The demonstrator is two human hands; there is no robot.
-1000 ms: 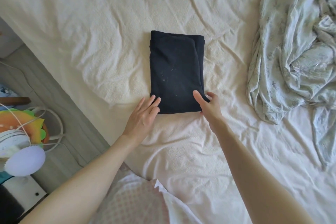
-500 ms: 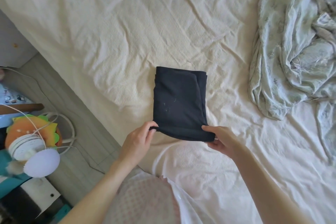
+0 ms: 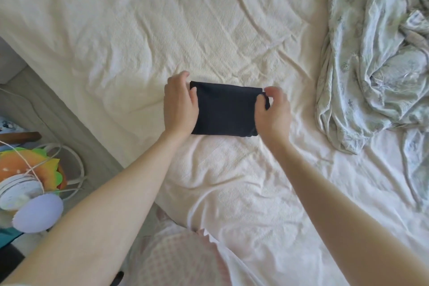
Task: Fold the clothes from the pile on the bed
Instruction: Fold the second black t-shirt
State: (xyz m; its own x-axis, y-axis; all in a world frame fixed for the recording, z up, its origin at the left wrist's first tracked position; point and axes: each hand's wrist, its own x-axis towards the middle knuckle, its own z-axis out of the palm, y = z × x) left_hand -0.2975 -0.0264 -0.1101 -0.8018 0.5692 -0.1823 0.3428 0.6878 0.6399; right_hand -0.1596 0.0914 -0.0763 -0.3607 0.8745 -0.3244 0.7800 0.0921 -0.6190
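A black garment lies folded into a small rectangle in the middle of the cream bed sheet. My left hand grips its left edge, fingers curled over the far left corner. My right hand pinches the right edge near the far right corner, between thumb and fingers. A rumpled heap of pale printed fabric lies at the right side of the bed, apart from the black garment.
The bed's edge runs diagonally at the left, with grey floor beyond it. On the floor stand an orange and green toy, white cords and a pale purple round object. My pink checked clothing shows at the bottom.
Both hands lifted the near edge of the black garment and carried it away from me over the far edge, halving it. The hands now sit at the far corners.
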